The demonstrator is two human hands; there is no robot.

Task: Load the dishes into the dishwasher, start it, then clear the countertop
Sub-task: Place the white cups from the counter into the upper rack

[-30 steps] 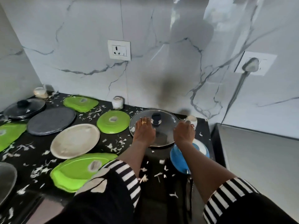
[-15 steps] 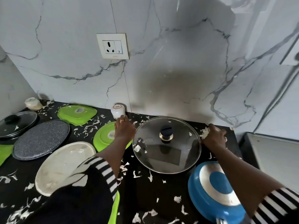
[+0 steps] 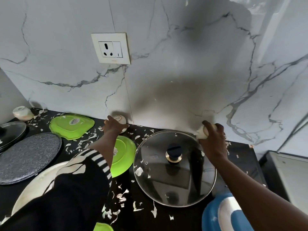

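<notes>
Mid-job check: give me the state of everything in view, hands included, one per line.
Left hand, grips the upturned back cup.
Right hand, holds the right cup, tilted in its grip.
Glass lid, flat on the counter, knob up.
Square green plate, face down, label showing.
Blue pan, upside down.
Wall socket, nothing plugged in.
Countertop, strewn with white scraps.

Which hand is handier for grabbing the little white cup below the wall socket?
Left: the left hand has its fingers round that white cup; the right hand grips a second cup beyond the glass lid.
</notes>
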